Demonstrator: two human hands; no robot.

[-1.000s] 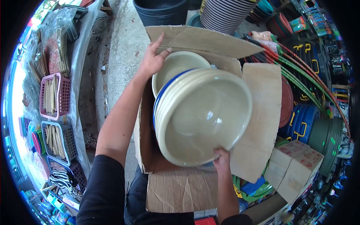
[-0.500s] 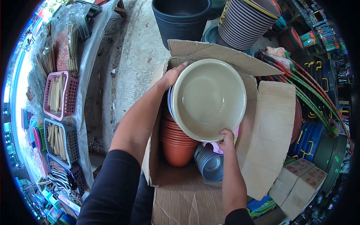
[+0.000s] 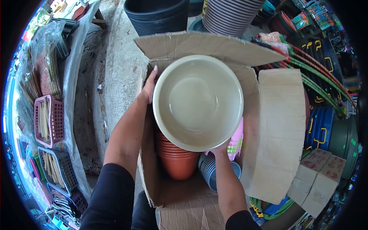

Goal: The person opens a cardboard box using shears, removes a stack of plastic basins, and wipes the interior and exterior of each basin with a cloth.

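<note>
A round cream plastic basin (image 3: 199, 99) is held level over an open cardboard box (image 3: 281, 126). Its left side rests against my left hand (image 3: 150, 86), thumb up, with the other fingers hidden. At the near rim, my right hand (image 3: 220, 148) grips from below, its fingertips out of sight under the basin. Inside the box lies a stack of terracotta-coloured pots (image 3: 178, 165), tilted, partly covered by the basin. Beside it is a stack of grey-blue pots (image 3: 209, 172), partly behind my right forearm. A pink plastic item (image 3: 236, 140) shows past the basin's right edge.
Black tubs (image 3: 157, 19) and a tall stack of grey pots (image 3: 232, 17) stand beyond the box. On the left, a pink basket (image 3: 58, 119) and a grey basket (image 3: 68, 168) hold wooden sticks. Red and green hoses (image 3: 318, 76) and small cartons (image 3: 316, 172) are at right.
The basin has come closer to the camera and shifted slightly left. My left hand has slid lower along its side; my right fingers have gone beneath the rim. The view has shifted too.
</note>
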